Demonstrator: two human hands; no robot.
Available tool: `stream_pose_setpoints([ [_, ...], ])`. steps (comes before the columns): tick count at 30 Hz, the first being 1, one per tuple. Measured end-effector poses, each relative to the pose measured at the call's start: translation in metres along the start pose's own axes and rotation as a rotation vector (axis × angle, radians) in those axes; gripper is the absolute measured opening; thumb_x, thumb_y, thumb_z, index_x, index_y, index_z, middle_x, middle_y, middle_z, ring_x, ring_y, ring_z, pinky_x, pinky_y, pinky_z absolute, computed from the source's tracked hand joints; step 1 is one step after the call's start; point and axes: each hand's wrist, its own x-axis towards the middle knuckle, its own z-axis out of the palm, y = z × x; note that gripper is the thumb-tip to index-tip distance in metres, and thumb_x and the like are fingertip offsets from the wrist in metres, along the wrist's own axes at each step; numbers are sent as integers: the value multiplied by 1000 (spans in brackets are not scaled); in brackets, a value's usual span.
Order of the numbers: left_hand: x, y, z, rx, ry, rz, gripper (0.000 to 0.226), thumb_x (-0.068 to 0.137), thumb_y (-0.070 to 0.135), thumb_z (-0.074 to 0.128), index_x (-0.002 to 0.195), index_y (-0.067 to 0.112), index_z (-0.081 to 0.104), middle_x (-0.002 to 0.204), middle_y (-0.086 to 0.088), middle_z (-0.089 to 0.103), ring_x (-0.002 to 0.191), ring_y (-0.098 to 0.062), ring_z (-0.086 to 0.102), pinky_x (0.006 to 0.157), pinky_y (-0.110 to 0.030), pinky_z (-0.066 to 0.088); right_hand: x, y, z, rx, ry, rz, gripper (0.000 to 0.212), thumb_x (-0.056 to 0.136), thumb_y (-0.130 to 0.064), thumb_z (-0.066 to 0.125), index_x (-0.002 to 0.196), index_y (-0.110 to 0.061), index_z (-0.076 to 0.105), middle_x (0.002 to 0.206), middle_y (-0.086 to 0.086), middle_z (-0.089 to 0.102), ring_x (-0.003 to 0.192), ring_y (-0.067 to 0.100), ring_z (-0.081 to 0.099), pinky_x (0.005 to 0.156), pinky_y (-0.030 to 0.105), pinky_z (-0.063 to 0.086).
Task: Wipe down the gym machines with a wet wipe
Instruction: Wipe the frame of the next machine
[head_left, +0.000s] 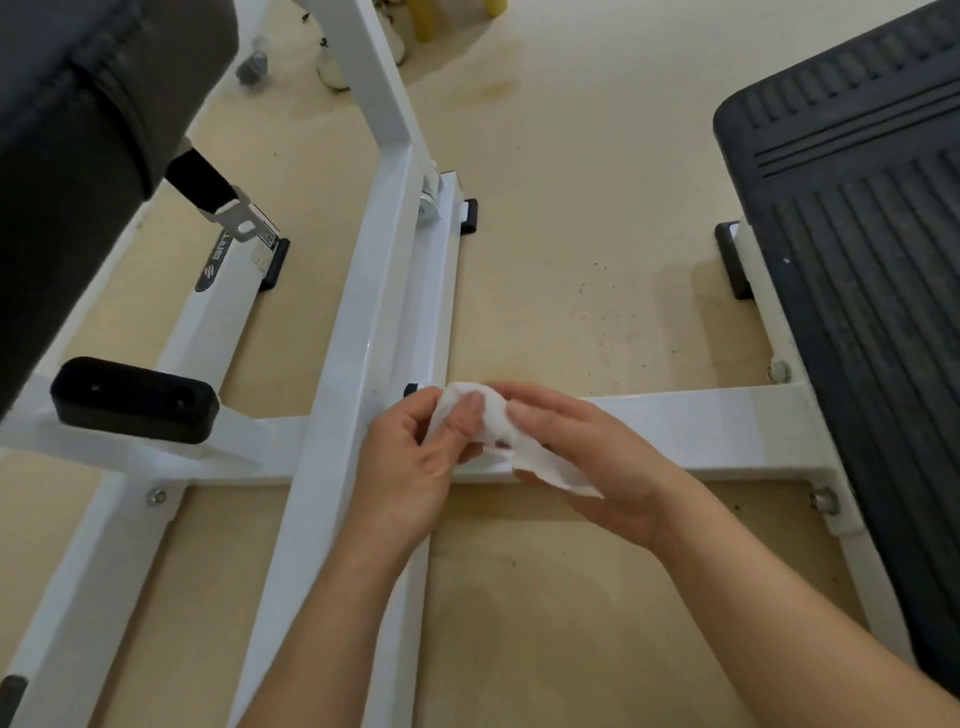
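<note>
Two hands share the job: the left hand (415, 457) pinches the bunched end of the wet wipe (488, 423), and the right hand (597, 467) clasps its loose tail in curled fingers, its long axis slanting from upper left to lower right just over the white crossbar (727, 421), so refolding to a clean, flat face before pressing along that bar seems wisest.

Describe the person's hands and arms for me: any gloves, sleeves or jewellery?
No gloves, and no sleeves in view. The left hand and right hand are bare, as are the left forearm and right forearm down to the frame's edge. No watch, bracelet or ring shows. The visible nails look short and unpainted.
</note>
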Motion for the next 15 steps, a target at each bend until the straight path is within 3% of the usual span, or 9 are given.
stream_pose_setpoints([
  [2, 0, 3, -5, 35, 36, 9, 30, 84, 41, 62, 79, 12, 68, 65, -1, 63, 58, -6, 59, 57, -16, 49, -1, -2, 3, 19, -13, 30, 29, 89, -22, 66, 117, -16, 68, 93, 1, 70, 76, 14, 64, 65, 24, 47],
  [4, 0, 6, -13, 84, 66, -5, 32, 86, 38, 64, 73, 9, 66, 57, 1, 60, 51, -3, 54, 51, -12, 44, -3, 0, 4, 116, 52, 56, 26, 86, -14, 68, 111, -8, 69, 77, 1, 63, 57, 9, 52, 53, 19, 44],
  [6, 1, 6, -21, 83, 87, -35, 39, 87, 39, 63, 70, 4, 66, 55, -4, 61, 48, -5, 52, 50, -13, 42, -7, 1, 2, 184, 118, 68, 18, 85, -15, 69, 101, -8, 71, 71, 1, 59, 48, 7, 40, 48, 17, 37],
  [9, -3, 6, -25, 51, 82, -98, 48, 94, 45, 51, 72, 5, 69, 58, -5, 65, 49, -5, 53, 52, -15, 46, -14, 0, 1, 229, 227, 80, 11, 88, -21, 67, 89, -10, 68, 66, 1, 57, 43, 7, 37, 50, 18, 35],
  [12, -6, 5, -22, -6, 83, -151, 52, 97, 47, 44, 73, 7, 68, 59, -6, 66, 51, -8, 55, 53, -19, 49, -20, 0, 3, 167, 373, 143, 30, 93, -39, 60, 86, -10, 62, 65, 3, 61, 51, 13, 49, 58, 26, 43],
  [14, -9, 3, -17, -68, 71, -182, 54, 97, 46, 46, 73, 4, 67, 58, -8, 62, 52, -12, 54, 53, -24, 48, -23, 4, 2, 192, 379, 137, 46, 88, -56, 56, 106, -14, 65, 93, -1, 71, 82, 16, 66, 77, 35, 54],
  [15, -9, 2, -15, -99, 64, -192, 55, 97, 46, 46, 75, 0, 67, 58, -8, 60, 52, -13, 53, 54, -26, 46, -26, 5, 1, 191, 325, 105, 57, 81, -64, 56, 121, -24, 61, 111, -5, 68, 101, 14, 65, 87, 39, 53],
])
